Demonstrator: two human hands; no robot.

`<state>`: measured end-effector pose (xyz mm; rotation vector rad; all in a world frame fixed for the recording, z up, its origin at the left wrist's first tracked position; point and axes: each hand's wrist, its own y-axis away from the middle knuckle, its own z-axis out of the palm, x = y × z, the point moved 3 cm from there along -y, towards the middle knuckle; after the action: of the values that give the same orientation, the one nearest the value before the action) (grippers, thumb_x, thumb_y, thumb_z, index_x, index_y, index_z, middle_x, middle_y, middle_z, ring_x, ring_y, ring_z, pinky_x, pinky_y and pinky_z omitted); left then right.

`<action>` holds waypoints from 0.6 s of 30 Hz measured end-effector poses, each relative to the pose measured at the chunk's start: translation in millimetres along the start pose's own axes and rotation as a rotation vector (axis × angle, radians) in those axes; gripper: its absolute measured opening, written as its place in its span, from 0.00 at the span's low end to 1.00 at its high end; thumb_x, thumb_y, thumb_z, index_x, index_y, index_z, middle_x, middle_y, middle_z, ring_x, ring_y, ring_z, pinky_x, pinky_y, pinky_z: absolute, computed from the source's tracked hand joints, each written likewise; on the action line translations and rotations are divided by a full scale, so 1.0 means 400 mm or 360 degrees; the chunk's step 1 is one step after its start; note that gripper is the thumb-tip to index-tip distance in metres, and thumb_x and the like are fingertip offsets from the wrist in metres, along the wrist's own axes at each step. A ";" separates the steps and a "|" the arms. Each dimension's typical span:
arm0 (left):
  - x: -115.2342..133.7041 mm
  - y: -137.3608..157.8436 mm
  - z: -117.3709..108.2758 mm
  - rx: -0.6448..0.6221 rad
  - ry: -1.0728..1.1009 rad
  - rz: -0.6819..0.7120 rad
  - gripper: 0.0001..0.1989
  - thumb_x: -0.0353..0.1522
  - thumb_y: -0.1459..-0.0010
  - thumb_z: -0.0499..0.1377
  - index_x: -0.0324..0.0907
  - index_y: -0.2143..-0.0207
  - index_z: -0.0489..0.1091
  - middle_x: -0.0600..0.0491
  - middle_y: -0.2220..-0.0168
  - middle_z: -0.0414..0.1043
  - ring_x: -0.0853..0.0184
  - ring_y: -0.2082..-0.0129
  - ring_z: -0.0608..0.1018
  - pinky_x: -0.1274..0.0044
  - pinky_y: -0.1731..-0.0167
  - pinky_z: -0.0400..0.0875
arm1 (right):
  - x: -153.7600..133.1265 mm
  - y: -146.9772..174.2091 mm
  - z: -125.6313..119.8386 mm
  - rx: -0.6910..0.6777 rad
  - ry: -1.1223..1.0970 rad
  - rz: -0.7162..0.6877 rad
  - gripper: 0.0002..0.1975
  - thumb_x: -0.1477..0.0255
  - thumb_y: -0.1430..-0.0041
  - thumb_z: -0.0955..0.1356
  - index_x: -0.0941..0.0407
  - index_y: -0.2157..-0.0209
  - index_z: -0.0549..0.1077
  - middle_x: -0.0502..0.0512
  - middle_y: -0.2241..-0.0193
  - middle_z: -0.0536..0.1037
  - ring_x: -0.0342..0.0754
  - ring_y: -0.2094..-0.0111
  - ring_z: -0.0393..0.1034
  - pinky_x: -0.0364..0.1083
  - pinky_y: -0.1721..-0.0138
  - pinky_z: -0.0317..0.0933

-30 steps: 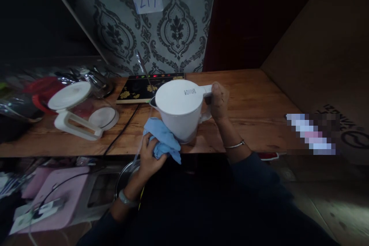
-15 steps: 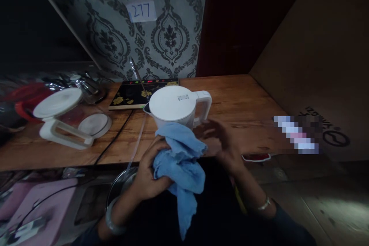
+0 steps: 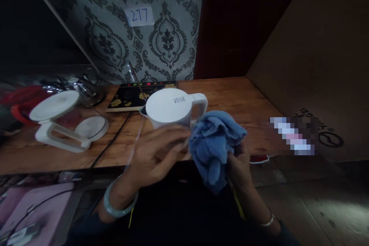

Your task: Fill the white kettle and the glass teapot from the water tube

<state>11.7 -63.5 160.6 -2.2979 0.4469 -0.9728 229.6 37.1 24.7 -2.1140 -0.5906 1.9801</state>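
A bunched blue cloth [image 3: 215, 148] is in my right hand [image 3: 240, 167], whose fingers are closed around its right side and partly hidden by it. My left hand [image 3: 157, 155] is just left of the cloth, in front of the white electric kettle [image 3: 168, 105]. Its fingers and thumb are curved and apart, with nothing visible between them. The kettle stands upright with its lid closed, handle to the right and spout to the left. The cloth and my left hand cover its lower part.
Behind the kettle lies a black induction cooktop [image 3: 125, 96] with gold flowers. A glass jug [image 3: 62, 123] with white lid and handle stands left, near a red container [image 3: 27, 103] and metal kettles [image 3: 83, 88]. A black cable [image 3: 111, 142] crosses the wooden counter [image 3: 230, 103]. A large cardboard box [image 3: 323, 65] stands right.
The blue cloth has passed from my left hand to my right hand and moved right. My left hand has let go of it. The kettle stays in place as the view shifts slightly.
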 end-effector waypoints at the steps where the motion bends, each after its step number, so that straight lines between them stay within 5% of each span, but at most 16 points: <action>1: -0.002 -0.011 -0.019 0.0201 -0.0132 0.0056 0.18 0.28 0.37 0.58 0.48 0.46 0.75 0.50 0.50 0.79 0.59 0.49 0.80 0.65 0.47 0.75 | 0.000 -0.010 0.005 0.0052 0.0054 -0.0082 0.20 0.60 0.40 0.69 0.48 0.47 0.71 0.60 0.52 0.78 0.62 0.51 0.74 0.61 0.50 0.70; 4: -0.031 -0.054 -0.042 0.0464 -0.0534 0.0115 0.21 0.34 0.38 0.59 0.47 0.42 0.71 0.49 0.42 0.74 0.55 0.41 0.74 0.61 0.39 0.66 | 0.015 -0.043 0.061 -0.0144 0.0205 -0.0320 0.32 0.58 0.45 0.71 0.50 0.40 0.67 0.63 0.39 0.69 0.67 0.36 0.60 0.67 0.38 0.58; 7: -0.077 -0.095 -0.023 0.0293 -0.0748 0.0072 0.27 0.40 0.36 0.56 0.45 0.37 0.65 0.46 0.35 0.66 0.52 0.33 0.65 0.58 0.34 0.56 | 0.069 -0.062 0.124 -0.0398 0.0319 -0.0387 0.41 0.57 0.50 0.73 0.53 0.36 0.63 0.64 0.34 0.63 0.68 0.30 0.48 0.67 0.35 0.54; 13: -0.119 -0.102 0.017 0.0113 -0.0970 0.0012 0.25 0.43 0.36 0.55 0.47 0.39 0.68 0.47 0.36 0.69 0.50 0.32 0.64 0.55 0.33 0.47 | 0.182 -0.051 0.140 -0.0358 0.0487 -0.0167 0.27 0.67 0.49 0.68 0.53 0.45 0.73 0.64 0.45 0.76 0.66 0.43 0.70 0.62 0.47 0.68; 18: -0.120 -0.099 0.020 0.0060 -0.0953 -0.0024 0.22 0.43 0.36 0.55 0.47 0.44 0.73 0.48 0.40 0.73 0.51 0.37 0.70 0.54 0.33 0.49 | 0.181 -0.055 0.131 -0.0431 0.0770 -0.0068 0.21 0.74 0.56 0.68 0.52 0.58 0.78 0.62 0.54 0.81 0.61 0.56 0.77 0.54 0.57 0.71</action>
<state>-11.8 -5.9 155.9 -2.4115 0.1536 -0.2592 176.8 79.2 -37.6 -2.5868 -0.8297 1.3441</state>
